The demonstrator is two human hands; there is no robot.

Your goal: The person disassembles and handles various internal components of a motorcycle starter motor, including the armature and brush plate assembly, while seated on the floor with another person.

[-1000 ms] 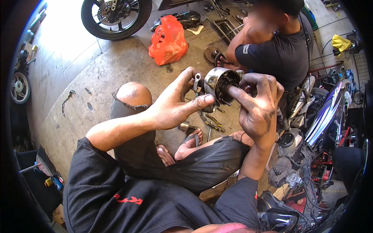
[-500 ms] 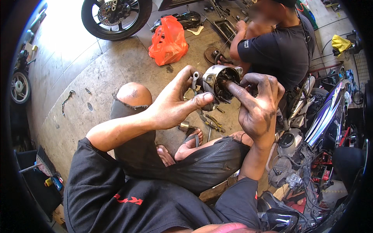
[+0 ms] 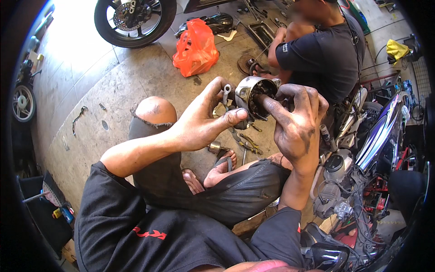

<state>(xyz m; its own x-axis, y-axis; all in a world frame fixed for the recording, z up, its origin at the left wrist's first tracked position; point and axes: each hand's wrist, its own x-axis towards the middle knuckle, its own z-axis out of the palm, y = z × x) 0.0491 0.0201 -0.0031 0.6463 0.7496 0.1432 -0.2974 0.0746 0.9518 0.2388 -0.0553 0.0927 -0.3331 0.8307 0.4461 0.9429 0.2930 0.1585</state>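
Above my crossed legs, my left hand (image 3: 206, 118) holds a round, cup-shaped metal housing (image 3: 244, 92), its thumb and fingers around the near side. The housing is tilted, with its dark, greasy hollow turned toward my right. My right hand (image 3: 299, 122), blackened with grime, has its index finger inside that hollow; its other fingers are bent at the rim, and the fingertip is hidden. A metal piece with a ring end (image 3: 227, 89) sticks up beside my left fingers. Below the hands, yellow-and-black handled pliers (image 3: 250, 143) and a small metal cylinder (image 3: 215, 147) lie on the floor.
An orange plastic bag (image 3: 195, 49) stands ahead, near a motorcycle wheel (image 3: 136, 20). At the far right a co-worker in a dark shirt (image 3: 321, 56) sits by a metal tray (image 3: 261, 34). Motorcycle engine parts (image 3: 328, 197) crowd my right side.
My right hand has shifted slightly left, its index finger reaching a little deeper into the housing. My left hand and the housing have barely moved.
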